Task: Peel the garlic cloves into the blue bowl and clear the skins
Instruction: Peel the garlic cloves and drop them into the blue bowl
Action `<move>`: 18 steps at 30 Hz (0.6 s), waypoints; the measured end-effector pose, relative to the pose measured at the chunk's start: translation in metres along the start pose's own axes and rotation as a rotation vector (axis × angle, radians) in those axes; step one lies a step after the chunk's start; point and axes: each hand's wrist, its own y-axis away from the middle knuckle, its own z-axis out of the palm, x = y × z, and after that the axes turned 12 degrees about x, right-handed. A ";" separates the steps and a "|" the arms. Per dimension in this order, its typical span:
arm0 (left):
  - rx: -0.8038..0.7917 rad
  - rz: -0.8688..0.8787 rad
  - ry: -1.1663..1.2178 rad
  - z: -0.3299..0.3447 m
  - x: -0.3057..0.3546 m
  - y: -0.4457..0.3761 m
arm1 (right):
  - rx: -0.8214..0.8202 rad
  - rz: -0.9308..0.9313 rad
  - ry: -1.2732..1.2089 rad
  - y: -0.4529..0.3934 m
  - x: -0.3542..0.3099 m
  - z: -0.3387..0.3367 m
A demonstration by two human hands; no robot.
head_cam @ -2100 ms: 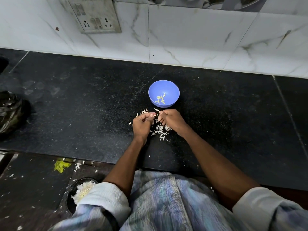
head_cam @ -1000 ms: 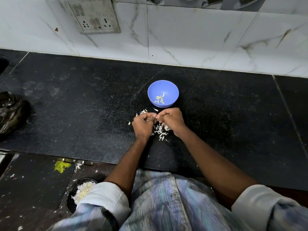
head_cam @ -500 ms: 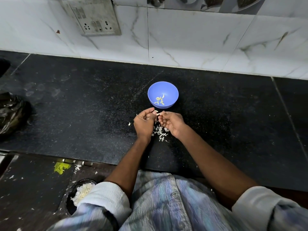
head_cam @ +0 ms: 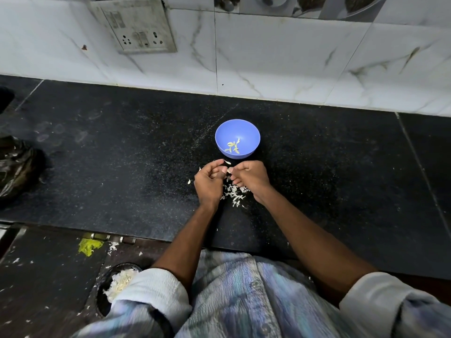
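Your left hand [head_cam: 209,182] and right hand [head_cam: 252,178] meet fingertip to fingertip over the black counter [head_cam: 122,167], curled around a small pale piece, apparently a garlic clove [head_cam: 229,170] mid-peel. Just beyond your knuckles sits the blue bowl [head_cam: 237,125], holding only a few peeled cloves [head_cam: 233,146]. Loose skins [head_cam: 234,192] lie scattered beneath and between your wrists, none yet cleared. By this showing you are partway through: peeling continues, and the clean-up has not begun.

A speckled black granite counter [head_cam: 122,152] meets a white, grey-veined marble-tile wall [head_cam: 280,57] carrying a grimy metal socket plate [head_cam: 136,28]. Dark littered floor [head_cam: 36,276] lies below the counter's front edge.
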 end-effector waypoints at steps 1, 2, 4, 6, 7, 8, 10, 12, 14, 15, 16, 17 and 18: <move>-0.001 -0.002 0.008 0.000 0.001 0.000 | 0.016 0.001 -0.006 0.001 0.000 0.000; -0.001 -0.003 0.017 0.000 0.001 0.000 | 0.028 0.006 -0.020 0.000 0.000 0.000; 0.002 -0.004 0.027 0.000 0.000 -0.001 | 0.042 0.029 -0.041 0.000 -0.002 0.000; 0.007 0.000 0.030 -0.001 -0.001 -0.002 | 0.060 0.033 -0.029 0.000 -0.001 0.000; 0.009 0.003 0.032 -0.001 -0.001 -0.002 | 0.075 0.028 -0.011 -0.001 -0.001 0.000; 0.009 0.005 0.035 -0.002 -0.001 -0.002 | 0.091 0.020 0.013 -0.001 0.001 -0.001; 0.007 0.006 0.041 -0.002 -0.002 -0.002 | 0.087 -0.005 0.053 0.000 0.002 -0.003; 0.006 0.003 0.042 -0.002 -0.001 -0.001 | 0.028 -0.010 0.058 0.001 0.002 -0.004; 0.005 -0.006 0.049 -0.002 -0.001 -0.001 | -0.023 -0.019 0.060 0.003 0.001 -0.003; 0.005 -0.011 0.052 -0.002 -0.001 -0.001 | -0.043 -0.025 0.070 0.003 0.000 -0.002; 0.009 -0.016 0.049 -0.002 0.000 0.000 | -0.061 -0.028 0.070 0.004 0.000 -0.001; 0.012 -0.019 0.044 -0.002 0.000 0.000 | -0.073 -0.034 0.079 0.004 0.000 -0.001; 0.015 -0.022 0.039 -0.002 0.001 0.000 | -0.077 -0.039 0.079 0.005 0.001 0.000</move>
